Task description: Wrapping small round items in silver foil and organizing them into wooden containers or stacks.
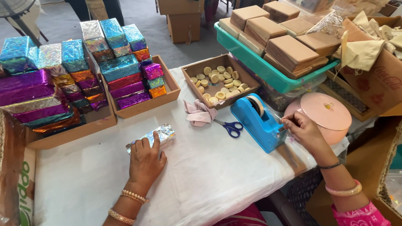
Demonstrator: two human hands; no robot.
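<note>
Two bare hands work at a white-covered table (217, 175). Left hand (145, 161) lies fingers flat on a silver foil-wrapped box (155, 136), pinning it to the cloth. Right hand (302, 130) pinches tape at the blue tape dispenser (258, 122), just beside blue-handled scissors (230, 127). Judged step: pulling tape to seal the wrap; next calls for a clean tear while the foil stays pinned.

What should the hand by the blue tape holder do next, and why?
Probably pull off a short strip of tape and carry it over to the silver foil packet. The right hand is already at the cutting end of the blue tape dispenser, while the left hand presses the packet flat on the white cloth, as if keeping its fold shut.
</note>
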